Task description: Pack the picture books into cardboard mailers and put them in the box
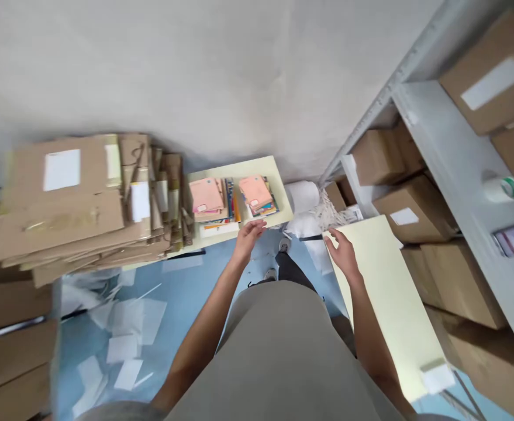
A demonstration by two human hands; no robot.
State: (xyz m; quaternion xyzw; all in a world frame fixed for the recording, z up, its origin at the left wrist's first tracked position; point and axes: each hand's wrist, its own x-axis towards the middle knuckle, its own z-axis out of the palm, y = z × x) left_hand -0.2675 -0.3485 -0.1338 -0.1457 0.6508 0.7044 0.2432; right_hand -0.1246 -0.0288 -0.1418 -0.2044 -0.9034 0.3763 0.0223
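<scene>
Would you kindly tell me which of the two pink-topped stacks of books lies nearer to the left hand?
The right-hand stack, the smaller one by the table's right edge. The left hand hovers just below it, while the larger stack lies farther left.

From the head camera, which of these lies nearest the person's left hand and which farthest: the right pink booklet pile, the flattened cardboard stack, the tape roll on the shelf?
From the left hand:
1. Right pink booklet pile, just above the fingertips on the yellow table.
2. Flattened cardboard stack, off to the left.
3. Tape roll, far right on the grey shelf.
</scene>
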